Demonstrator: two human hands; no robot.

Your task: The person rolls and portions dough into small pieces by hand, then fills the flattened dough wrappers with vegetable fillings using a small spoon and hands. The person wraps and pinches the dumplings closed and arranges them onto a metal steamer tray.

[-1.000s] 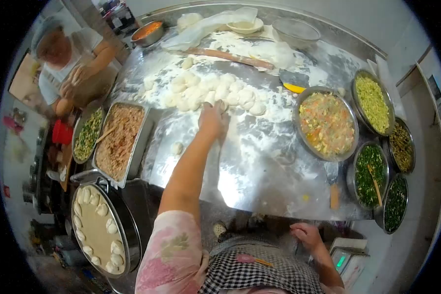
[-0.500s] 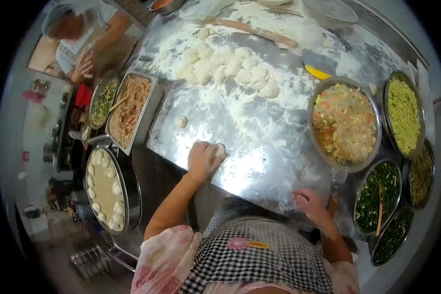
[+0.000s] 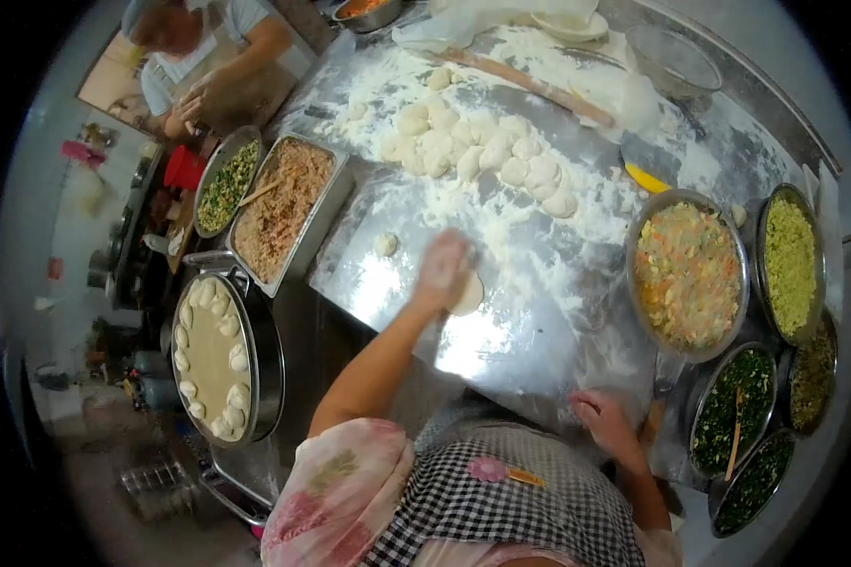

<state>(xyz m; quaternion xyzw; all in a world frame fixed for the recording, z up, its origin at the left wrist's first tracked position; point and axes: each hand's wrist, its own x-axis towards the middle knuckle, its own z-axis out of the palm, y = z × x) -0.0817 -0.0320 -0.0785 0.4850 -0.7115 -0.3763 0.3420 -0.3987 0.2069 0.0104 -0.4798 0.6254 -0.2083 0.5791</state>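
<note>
A flattened round of dough lies on the floured metal table. My left hand, blurred by motion, is over its left edge, and its fingers cannot be made out. Left of that hand sits a small dough ball. A pile of floured dough pieces spreads farther back. At the table's front edge my right hand rests with its fingers curled; whether it holds anything is hidden.
A long rolling pin and yellow-edged scraper lie behind. Bowls of filling line the right. A meat tray and round pan of dumplings are left. Another person stands back left.
My left hand has gone from the dough pile to the front of the table, where a flat dough round now shows. My right hand has come up to the table edge. The view has shifted.
</note>
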